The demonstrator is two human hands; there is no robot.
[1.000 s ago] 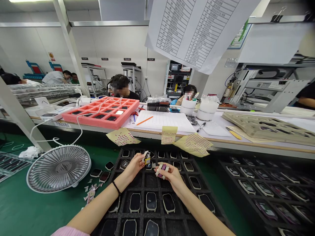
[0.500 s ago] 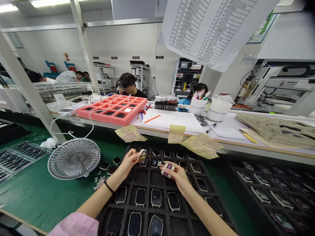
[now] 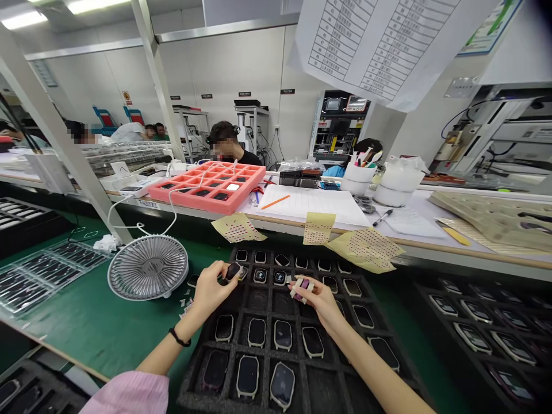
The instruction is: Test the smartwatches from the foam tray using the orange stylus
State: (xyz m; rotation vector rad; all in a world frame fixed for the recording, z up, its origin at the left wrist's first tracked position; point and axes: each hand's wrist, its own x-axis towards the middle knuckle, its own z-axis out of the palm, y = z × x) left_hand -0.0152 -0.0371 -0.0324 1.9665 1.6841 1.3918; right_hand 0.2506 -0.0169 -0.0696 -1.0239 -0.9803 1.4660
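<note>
My left hand (image 3: 214, 287) pinches a dark smartwatch body (image 3: 235, 271) above the upper left of a black foam tray (image 3: 259, 300). Between the fingers of my right hand (image 3: 318, 298) is a small white block with purple bands (image 3: 303, 289); its exact kind does not show. Several watch bodies lie screen up in the tray's compartments, among them a pale-framed one (image 3: 282, 335) near me. Two watches with lit faces, one of them a lit watch (image 3: 280, 278), sit between my hands. Some compartments hold no watch.
A round grey fan (image 3: 149, 267) stands on the green mat (image 3: 86, 307), left of the tray. Yellow sticker sheets (image 3: 366, 247) hang off the shelf edge beyond it. On the shelf lies a pink foam tray (image 3: 207, 187). A second black tray (image 3: 431, 322) is at right.
The whole view has shifted, so things appear farther right. My left hand has turned, and the dark watch body now shows in its fingers. My right hand keeps the banded block.
</note>
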